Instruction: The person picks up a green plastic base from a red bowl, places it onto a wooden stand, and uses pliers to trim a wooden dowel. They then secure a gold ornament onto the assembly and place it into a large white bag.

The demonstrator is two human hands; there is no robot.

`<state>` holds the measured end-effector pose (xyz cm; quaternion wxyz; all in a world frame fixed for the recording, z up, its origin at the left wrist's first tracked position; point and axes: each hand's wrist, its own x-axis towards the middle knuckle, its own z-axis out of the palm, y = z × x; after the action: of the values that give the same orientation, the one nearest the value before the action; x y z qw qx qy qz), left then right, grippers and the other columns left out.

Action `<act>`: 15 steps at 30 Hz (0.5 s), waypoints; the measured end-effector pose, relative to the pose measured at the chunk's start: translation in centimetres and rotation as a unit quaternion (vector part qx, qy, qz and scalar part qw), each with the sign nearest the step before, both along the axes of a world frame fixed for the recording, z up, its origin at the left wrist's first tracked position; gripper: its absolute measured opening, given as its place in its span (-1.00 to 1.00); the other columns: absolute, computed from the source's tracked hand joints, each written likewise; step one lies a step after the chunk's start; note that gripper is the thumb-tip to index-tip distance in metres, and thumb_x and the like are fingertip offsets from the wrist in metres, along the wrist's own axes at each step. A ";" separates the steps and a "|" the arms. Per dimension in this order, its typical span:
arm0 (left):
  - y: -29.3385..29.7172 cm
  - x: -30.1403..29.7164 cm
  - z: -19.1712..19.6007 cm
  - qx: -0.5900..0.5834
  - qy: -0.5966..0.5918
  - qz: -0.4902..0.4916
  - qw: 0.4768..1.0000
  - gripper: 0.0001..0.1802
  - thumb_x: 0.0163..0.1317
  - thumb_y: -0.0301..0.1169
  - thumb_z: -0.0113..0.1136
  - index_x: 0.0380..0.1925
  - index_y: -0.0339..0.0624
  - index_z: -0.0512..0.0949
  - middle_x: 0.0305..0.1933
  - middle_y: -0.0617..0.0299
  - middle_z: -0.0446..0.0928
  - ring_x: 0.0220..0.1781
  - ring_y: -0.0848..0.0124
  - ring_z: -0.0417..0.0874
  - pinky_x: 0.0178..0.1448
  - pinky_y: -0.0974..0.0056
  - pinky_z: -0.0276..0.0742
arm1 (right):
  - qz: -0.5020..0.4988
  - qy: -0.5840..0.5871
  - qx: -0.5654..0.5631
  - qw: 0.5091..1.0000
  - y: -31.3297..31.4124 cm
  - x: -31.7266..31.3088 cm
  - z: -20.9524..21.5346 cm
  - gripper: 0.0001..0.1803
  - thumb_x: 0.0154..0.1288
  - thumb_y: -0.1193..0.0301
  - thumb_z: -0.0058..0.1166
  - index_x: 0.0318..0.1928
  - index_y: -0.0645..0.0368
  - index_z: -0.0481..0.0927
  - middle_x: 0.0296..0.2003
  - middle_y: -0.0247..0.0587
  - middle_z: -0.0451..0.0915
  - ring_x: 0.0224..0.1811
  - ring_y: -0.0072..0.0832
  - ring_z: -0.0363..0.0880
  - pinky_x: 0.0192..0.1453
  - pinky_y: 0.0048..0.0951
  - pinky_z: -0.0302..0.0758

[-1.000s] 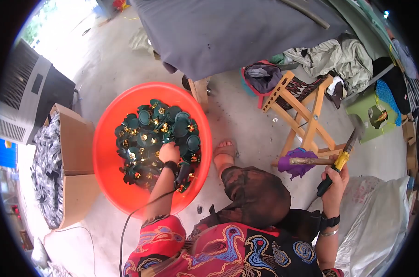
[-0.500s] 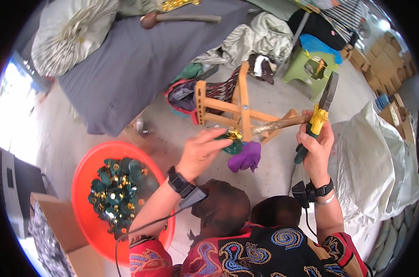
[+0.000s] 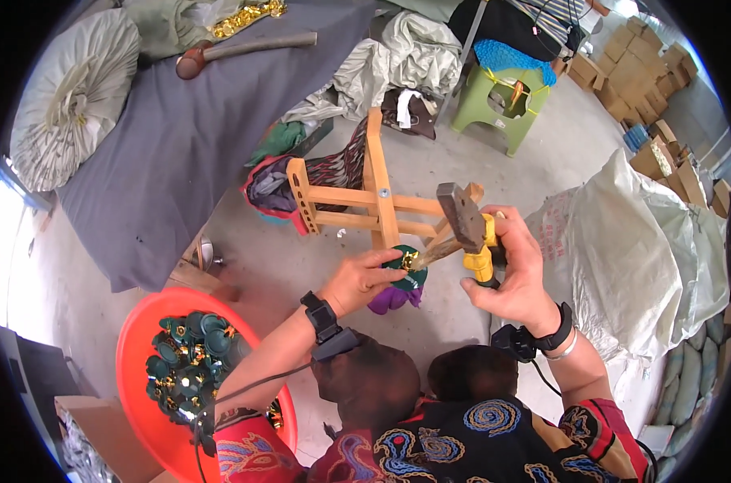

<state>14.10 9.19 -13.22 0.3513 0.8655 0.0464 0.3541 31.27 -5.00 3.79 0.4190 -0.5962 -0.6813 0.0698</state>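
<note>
Left hand (image 3: 351, 283) pinching green disc (image 3: 414, 278), right hand (image 3: 517, 280) holding yellow-handled pliers (image 3: 468, 232)

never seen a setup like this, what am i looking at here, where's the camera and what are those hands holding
There is no machine here, just a person using two bare hands. A wide fisheye camera worn on the head looks down, so edges curve and the person's left is picture left.

The left hand pinches a dark green disc with a shiny gold piece on it. The right hand grips a pliers-like tool with yellow on its handles.

On the floor at lower left, a red basin holds more green and gold pieces. Ahead stands a wooden folding frame. On the grey cloth at upper left lies a tool with a rounded brown head.
</note>
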 end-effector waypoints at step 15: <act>-0.4 -1.0 3.3 0.037 0.095 -0.006 0.995 -0.66 -0.20 -0.54 0.21 -0.31 -0.05 0.62 -0.17 0.17 0.57 -0.10 0.14 0.53 0.05 0.10 0.36 | 0.043 -0.048 -0.031 0.997 0.5 -0.7 -1.8 -0.44 -0.29 0.55 0.25 -0.13 0.21 0.39 -0.13 -0.17 0.35 -0.37 -0.51 0.37 -0.39 -0.55 0.38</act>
<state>13.11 8.81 -9.90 0.3148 0.9079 0.0613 0.2698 30.53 -4.53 2.03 0.3633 -0.5818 -0.7233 0.0800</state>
